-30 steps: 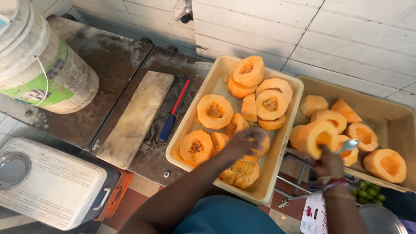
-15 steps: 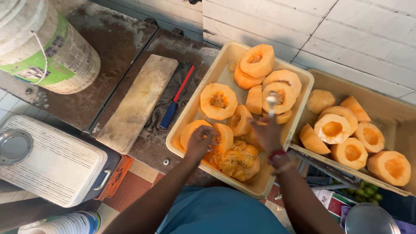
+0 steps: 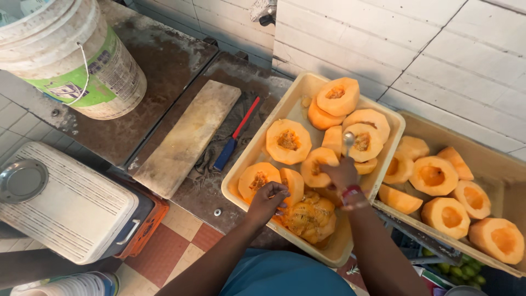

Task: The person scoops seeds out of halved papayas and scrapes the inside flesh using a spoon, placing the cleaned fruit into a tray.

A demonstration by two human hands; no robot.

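Note:
Several peeled orange melon halves with seeds lie in a cream tray (image 3: pixel 249 159). My left hand (image 3: pixel 267 198) is curled on a melon half (image 3: pixel 292 182) at the tray's front, beside a heap of scooped seeds and pulp (image 3: pixel 310 218). My right hand (image 3: pixel 342 174) holds a metal spoon (image 3: pixel 348 139) upright over the middle of the same tray, its bowl close to a seeded melon half (image 3: pixel 366 141). A second tray (image 3: pixel 496 164) on the right holds hollowed melon halves (image 3: pixel 432 175).
A white and green bucket (image 3: pixel 82 66) stands on the dark counter at the left. A wooden board (image 3: pixel 186 137) and a knife with a red and blue handle (image 3: pixel 235 136) lie left of the tray. A white cooler (image 3: pixel 66 205) sits below. Green limes (image 3: pixel 460 269) show at the lower right.
My right hand brought the spoon from the right tray over to the left tray. My left hand shifted to a melon half at the tray's front. The view moved slightly.

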